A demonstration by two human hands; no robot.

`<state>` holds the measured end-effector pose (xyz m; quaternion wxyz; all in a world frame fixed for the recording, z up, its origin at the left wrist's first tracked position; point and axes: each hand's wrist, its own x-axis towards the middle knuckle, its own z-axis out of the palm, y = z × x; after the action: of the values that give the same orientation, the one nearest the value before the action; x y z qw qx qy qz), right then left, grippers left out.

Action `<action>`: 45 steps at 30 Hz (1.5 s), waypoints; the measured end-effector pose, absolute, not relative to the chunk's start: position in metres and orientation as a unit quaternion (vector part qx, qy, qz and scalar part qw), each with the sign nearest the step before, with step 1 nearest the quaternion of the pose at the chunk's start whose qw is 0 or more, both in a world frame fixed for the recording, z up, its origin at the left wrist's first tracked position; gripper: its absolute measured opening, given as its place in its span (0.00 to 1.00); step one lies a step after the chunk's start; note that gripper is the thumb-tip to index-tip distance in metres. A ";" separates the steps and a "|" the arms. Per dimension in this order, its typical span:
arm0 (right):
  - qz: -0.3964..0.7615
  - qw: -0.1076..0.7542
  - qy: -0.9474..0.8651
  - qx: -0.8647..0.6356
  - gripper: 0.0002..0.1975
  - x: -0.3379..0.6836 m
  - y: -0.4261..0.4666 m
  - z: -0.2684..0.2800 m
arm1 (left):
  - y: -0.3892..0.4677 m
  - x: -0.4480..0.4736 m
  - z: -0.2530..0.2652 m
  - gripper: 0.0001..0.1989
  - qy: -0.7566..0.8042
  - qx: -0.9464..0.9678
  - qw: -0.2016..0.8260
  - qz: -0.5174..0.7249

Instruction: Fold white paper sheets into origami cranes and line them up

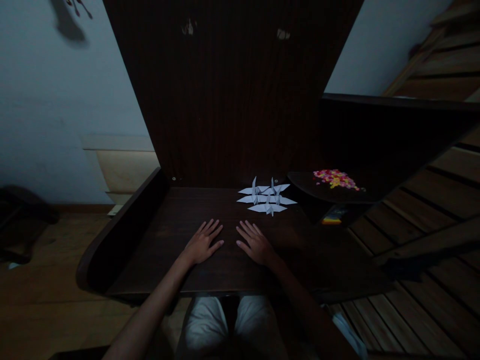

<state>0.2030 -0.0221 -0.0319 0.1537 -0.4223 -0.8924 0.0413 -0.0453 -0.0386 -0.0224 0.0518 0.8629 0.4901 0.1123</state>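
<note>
My left hand (203,242) lies flat on the dark wooden desk (157,260), fingers spread and pointing away from me. My right hand (256,243) rests the same way a short distance to the right, also open and holding nothing. Just beyond the right hand, several white folded-paper cranes (267,199) sit close together in rows, wings stretched sideways, near the back panel. Neither hand touches them.
A tall dark panel (232,100) rises behind the desk. To the right, a rounded shelf (300,181) bears a pile of small pink, red and yellow pieces (335,179). Below it lies a colourful item (332,220). A raised side board (120,235) edges the left.
</note>
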 end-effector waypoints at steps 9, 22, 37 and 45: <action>0.042 0.162 -0.893 -0.418 0.26 0.203 -0.021 -0.034 | -0.039 -0.046 -0.021 0.29 0.488 0.864 0.047 0.117; 0.051 0.153 -0.892 -0.423 0.26 0.203 -0.021 -0.032 | -0.039 -0.046 -0.022 0.29 0.485 0.865 0.038 0.126; 0.080 0.135 -0.890 -0.428 0.27 0.204 -0.017 -0.029 | -0.038 -0.045 -0.020 0.32 0.492 0.859 0.065 0.127; 0.075 0.142 -0.890 -0.426 0.27 0.205 -0.017 -0.029 | -0.043 -0.042 -0.018 0.33 0.506 0.840 0.070 0.183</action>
<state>0.2046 -0.0171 -0.0289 0.1420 -0.4265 -0.8902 0.0748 -0.0424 -0.0428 -0.0179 0.0701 0.8402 0.5056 0.1831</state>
